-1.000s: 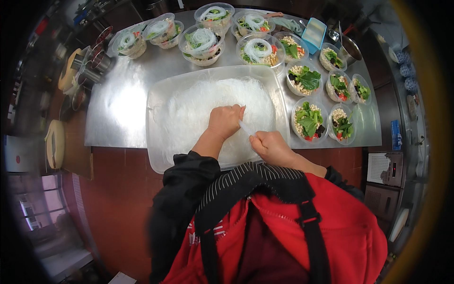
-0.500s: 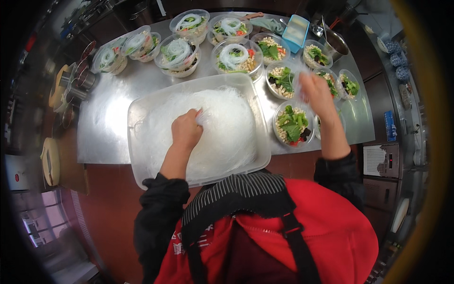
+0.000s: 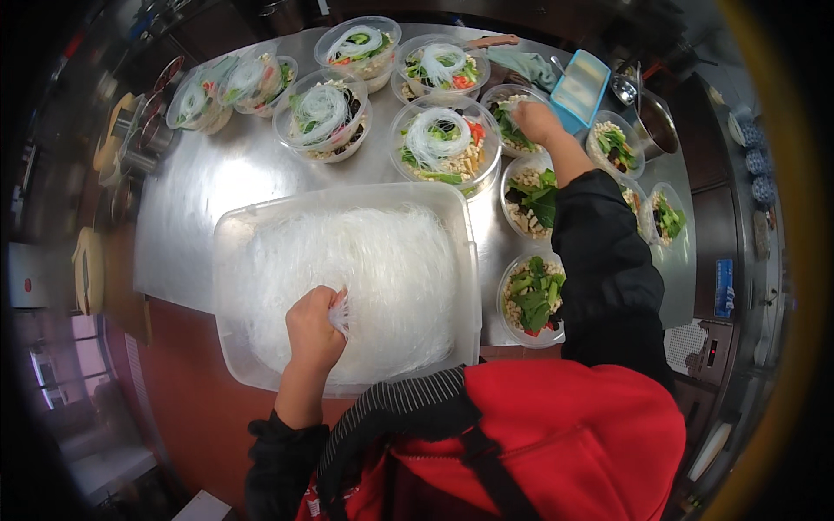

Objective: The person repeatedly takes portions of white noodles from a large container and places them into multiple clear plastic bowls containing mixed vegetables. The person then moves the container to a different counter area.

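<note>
A translucent plastic bin (image 3: 473, 291) heaped with clear glass noodles (image 3: 391, 260) stands in front of me. Over its near part my left hand (image 3: 313, 334) is closed round a bunch of these noodles, which pokes out beside the thumb. My right hand (image 3: 540, 123) reaches far right, fingers curled down over a clear bowl (image 3: 506, 124) of greens and pale cubes. What those fingertips hold is hidden. Closer along the same side are a bowl of leafy greens (image 3: 530, 198) and another greens bowl (image 3: 532, 297), both without noodles on top.
Several bowls topped with coiled noodles, such as a large noodle-topped bowl (image 3: 443, 143), line the steel table (image 3: 178, 226). A blue container (image 3: 579, 87), a green cloth (image 3: 526, 65) and a metal pot (image 3: 656, 126) lie far right. Metal canisters (image 3: 139, 161) stand left.
My right hand has moved away from me and left to the far greens bowl. The left hand still grips noodles above the bin. The whole view has shifted slightly.
</note>
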`<state>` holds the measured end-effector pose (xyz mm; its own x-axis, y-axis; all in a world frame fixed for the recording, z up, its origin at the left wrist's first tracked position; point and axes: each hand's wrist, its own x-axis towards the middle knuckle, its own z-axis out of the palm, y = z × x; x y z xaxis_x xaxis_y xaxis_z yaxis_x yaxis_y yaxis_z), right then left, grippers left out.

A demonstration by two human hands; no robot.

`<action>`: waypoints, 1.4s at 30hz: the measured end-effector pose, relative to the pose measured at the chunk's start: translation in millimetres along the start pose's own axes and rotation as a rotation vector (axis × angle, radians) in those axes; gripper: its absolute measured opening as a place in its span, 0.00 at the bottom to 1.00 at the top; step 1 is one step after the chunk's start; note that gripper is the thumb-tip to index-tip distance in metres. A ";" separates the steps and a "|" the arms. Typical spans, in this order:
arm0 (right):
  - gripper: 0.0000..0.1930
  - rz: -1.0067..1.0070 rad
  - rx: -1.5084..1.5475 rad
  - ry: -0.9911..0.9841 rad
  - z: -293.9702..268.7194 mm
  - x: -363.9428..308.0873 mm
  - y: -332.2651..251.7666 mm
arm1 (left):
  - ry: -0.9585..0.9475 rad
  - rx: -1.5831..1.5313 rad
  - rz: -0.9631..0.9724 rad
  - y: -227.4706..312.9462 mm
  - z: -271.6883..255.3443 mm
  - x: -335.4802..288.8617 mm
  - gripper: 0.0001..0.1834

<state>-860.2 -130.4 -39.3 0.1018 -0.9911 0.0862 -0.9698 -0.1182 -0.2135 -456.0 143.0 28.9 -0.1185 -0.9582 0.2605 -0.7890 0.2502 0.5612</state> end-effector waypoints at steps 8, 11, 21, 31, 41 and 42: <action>0.19 0.172 -0.017 -0.522 -38.0 34.6 -7.5 | -0.024 -0.046 -0.055 0.3 -5.6 1.0 0.08; 0.19 0.299 0.156 -0.442 -62.0 30.9 -16.7 | -0.019 -0.122 -0.140 1.6 -10.4 2.8 0.09; 0.19 0.153 0.680 -0.109 -118.9 -54.2 -104.0 | 0.061 -0.399 -0.206 -11.8 -56.0 23.1 0.15; 0.34 0.140 1.646 -1.459 -65.4 -215.6 -345.4 | 0.027 -0.350 0.043 -7.3 -82.9 9.8 0.16; 0.08 0.364 1.750 -0.737 -58.2 -228.8 -355.7 | -0.006 0.083 0.298 -6.9 -79.4 -53.6 0.35; 0.08 0.474 1.649 -0.835 -81.4 -223.3 -349.7 | 0.023 0.056 0.232 -15.6 -85.2 -56.2 0.36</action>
<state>-561.8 137.3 95.3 0.4832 -0.6686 -0.5652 0.1477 0.6986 -0.7001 -385.8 204.7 72.4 -0.2873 -0.8724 0.3955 -0.7742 0.4546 0.4404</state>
